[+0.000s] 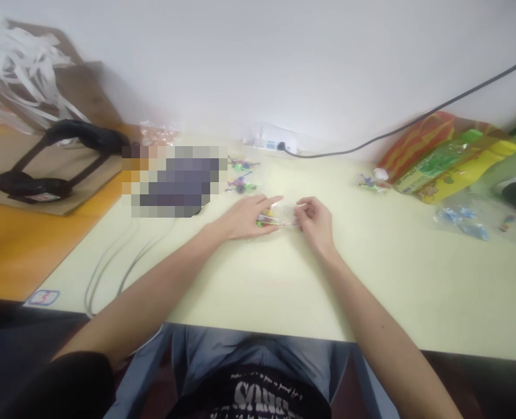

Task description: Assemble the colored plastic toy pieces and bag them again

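Observation:
A small clear plastic bag (287, 216) with small coloured pieces inside lies on the pale yellow table in front of me. My left hand (249, 217) is around the bag's left end, with the thumb on the near side and the fingers on the far side. Green, yellow and red bits show beside its thumb. At the opposite end, my right hand (314, 221) has its fingers curled in a pinch on the bag's edge. The fingertips are slightly blurred, so the exact grip is hard to see.
Several small colourful toy pieces (242, 183) lie beyond my left hand. A pixelated dark object (179, 180) is left of them. To the right are more pieces (371, 184), a green-capped bottle (441, 163) and a bag of blue pieces (462, 218). A black cable (349, 152) crosses the back.

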Demonstrator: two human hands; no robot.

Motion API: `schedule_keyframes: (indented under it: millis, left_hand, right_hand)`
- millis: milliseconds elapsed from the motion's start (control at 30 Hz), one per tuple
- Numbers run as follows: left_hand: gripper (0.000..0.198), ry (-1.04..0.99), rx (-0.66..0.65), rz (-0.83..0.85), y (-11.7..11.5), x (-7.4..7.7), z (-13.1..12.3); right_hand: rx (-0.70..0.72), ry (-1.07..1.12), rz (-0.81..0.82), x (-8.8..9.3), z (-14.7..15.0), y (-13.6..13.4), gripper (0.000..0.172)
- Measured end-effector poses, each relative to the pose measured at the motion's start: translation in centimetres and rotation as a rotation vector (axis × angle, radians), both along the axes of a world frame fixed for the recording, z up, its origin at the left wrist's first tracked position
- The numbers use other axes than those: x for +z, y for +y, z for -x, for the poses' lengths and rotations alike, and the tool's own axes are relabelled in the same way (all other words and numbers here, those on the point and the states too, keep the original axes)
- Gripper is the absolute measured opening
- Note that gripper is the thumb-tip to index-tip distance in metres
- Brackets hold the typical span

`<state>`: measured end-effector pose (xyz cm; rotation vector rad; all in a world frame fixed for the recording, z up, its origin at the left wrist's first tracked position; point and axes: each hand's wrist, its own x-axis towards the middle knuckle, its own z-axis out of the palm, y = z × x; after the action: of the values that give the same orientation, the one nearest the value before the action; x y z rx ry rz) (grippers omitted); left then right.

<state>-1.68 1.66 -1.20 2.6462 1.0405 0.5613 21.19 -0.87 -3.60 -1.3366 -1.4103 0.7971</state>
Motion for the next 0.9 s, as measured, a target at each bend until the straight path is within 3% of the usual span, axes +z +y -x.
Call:
schedule_keyframes:
  millis: [600, 700, 800, 867, 900]
  left_hand:
    - [0.082, 0.074, -0.019, -0.005, -0.2, 0.3, 0.0]
    - [0.082, 0.069, -0.019, -0.02, -0.2, 0.2, 0.1]
    - [0.081, 0.061, -0.034, -0.019, -0.2, 0.2, 0.0]
    - [0.08, 0.064, -0.038, -0.012, -0.3, 0.3, 0.0]
    - [0.079, 0.068, -0.039, -0.008, -0.3, 0.3, -0.1]
  right_hand:
    - [-0.075, 0.058, 0.087, 1.0, -0.3, -0.4, 0.028]
    - [-0.114, -0.117, 0.053, 0.7, -0.8, -0.3, 0.031]
    - [-0.212, -0.499, -0.119, 0.4, -1.5, 0.0, 0.023]
    - [-0.171, -0.674, -0.199, 0.5, -1.7, 0.1, 0.008]
    - [-0.1, -0.705, -0.208, 0.6, -1.8, 0.1, 0.011]
